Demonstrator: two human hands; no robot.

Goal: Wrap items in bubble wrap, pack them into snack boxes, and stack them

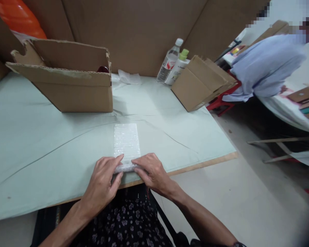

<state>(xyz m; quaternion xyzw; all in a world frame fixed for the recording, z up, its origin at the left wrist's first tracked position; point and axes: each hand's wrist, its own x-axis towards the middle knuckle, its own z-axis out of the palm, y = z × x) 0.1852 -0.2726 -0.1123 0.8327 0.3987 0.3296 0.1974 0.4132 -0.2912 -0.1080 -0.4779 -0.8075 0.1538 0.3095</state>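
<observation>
A strip of white bubble wrap (126, 140) lies flat on the pale green table cover (54, 151), running away from me. Its near end is rolled up at the table's front edge. My left hand (103, 183) and my right hand (150, 171) both grip that rolled end, fingers curled over it and thumbs underneath. What is inside the roll is hidden.
An open cardboard box (67, 79) stands at the back left. Behind the box is an orange object (18, 17). A water bottle (168, 61), a green-capped bottle (179, 67) and flat cardboard boxes (201, 82) stand at the back right. A person in a light shirt (265, 67) bends over another table to the right.
</observation>
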